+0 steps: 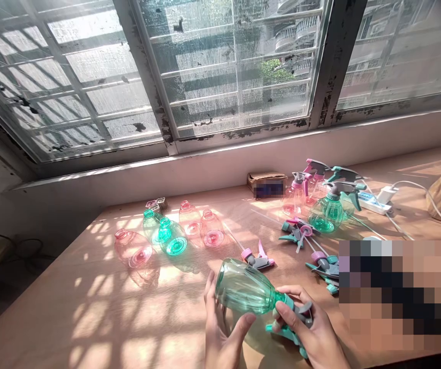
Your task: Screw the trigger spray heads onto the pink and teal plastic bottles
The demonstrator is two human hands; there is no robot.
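A clear green spray bottle (245, 290) lies tilted between my hands near the table's front edge. My left hand (222, 330) cups its body from below, fingers wrapped round it. My right hand (312, 333) grips the teal and grey trigger head (296, 322) at the bottle's neck. Loose trigger heads (258, 259) with dip tubes lie just beyond on the wooden table (101, 318).
Several empty pink and green bottles (170, 238) lie at the middle left. Assembled spray bottles (328, 207) stand at the back right beside a small cardboard box (267, 183), a power strip (374, 204) with a white cable, and more trigger heads (322, 264). A window sill runs behind.
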